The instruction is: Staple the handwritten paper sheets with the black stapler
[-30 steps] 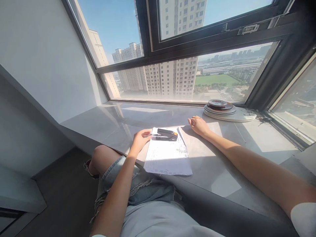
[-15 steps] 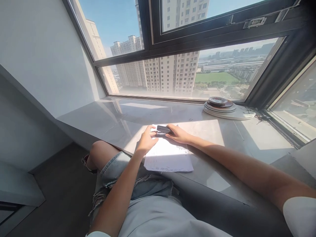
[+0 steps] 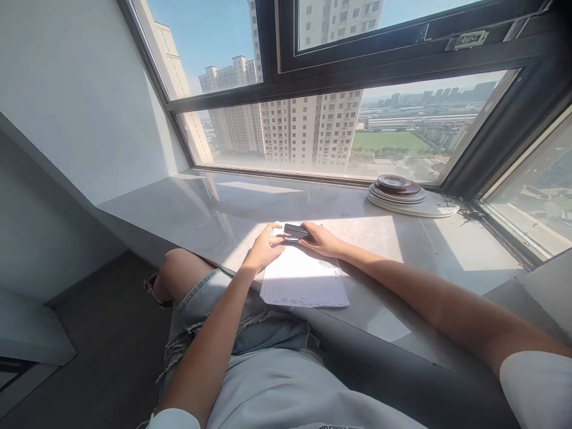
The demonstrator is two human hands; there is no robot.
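A black stapler (image 3: 295, 231) lies over the far edge of a stack of printed paper sheets (image 3: 304, 286), its upper arm raised from its base. My right hand (image 3: 319, 238) is wrapped around the stapler's right end. On the other side, my left hand (image 3: 264, 247) rests at the paper's left edge, fingers apart and curved toward the stapler. A fingertip of it reaches the stapler's left end; whether it presses on it I cannot tell. The thumb lies over the paper.
The paper lies on a glossy grey window ledge (image 3: 187, 208), near its front edge. Stacked plates (image 3: 395, 193) and a pale round board (image 3: 440, 205) stand at the back right. A dark window frame (image 3: 313, 86) runs behind. My bent knee (image 3: 179, 268) is left of the ledge.
The view has shifted slightly. Both hands, the stapler and the paper keep nearly the same places relative to each other.
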